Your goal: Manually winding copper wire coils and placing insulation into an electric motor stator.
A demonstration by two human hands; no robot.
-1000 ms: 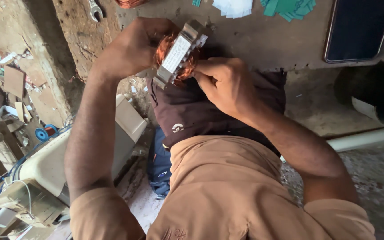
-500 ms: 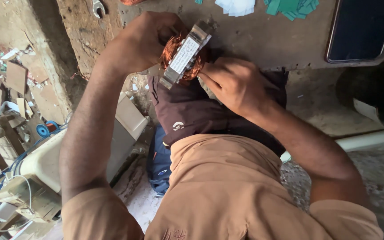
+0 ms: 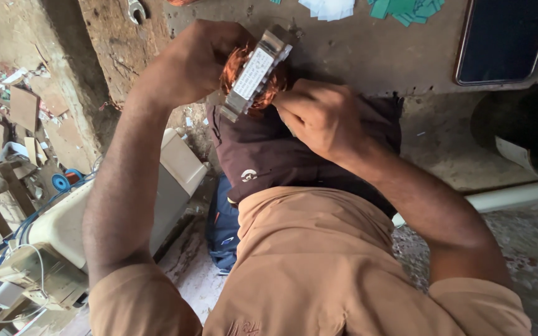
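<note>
Motor stator (image 3: pixel 255 74), a stack of grey metal plates with orange copper wire coils bulging at both ends, is held up between the two hands, just in front of the edge of the workbench (image 3: pixel 368 59). In the head view, compared with the picture one second ago, it has turned a little and come slightly lower and more to the right; the pale side of the plate stack now faces the camera more fully. I judge that the person is turning it slowly to work around the coils, so the work is in the middle, not at an end.

Left hand (image 3: pixel 197 59) is closed around the far end of the stator and carries it. Right hand (image 3: pixel 322 115) is mostly closed, its fingertips pressed to the copper coil at the near end; whether it pinches one wire I cannot tell.

Workbench is a rough, dirty brown surface. On it lie a dark phone (image 3: pixel 505 37), some green paper pieces (image 3: pixel 406 7), some white paper pieces (image 3: pixel 328 7) and a spanner (image 3: pixel 136 9). Under the hands a dark brown cloth (image 3: pixel 281 149) covers the lap. At the left, on the ground, stand a cream-coloured box (image 3: pixel 179 168) and a heap of scrap parts and wires (image 3: pixel 14 180). A white pipe (image 3: pixel 505 198) lies at the right.
</note>
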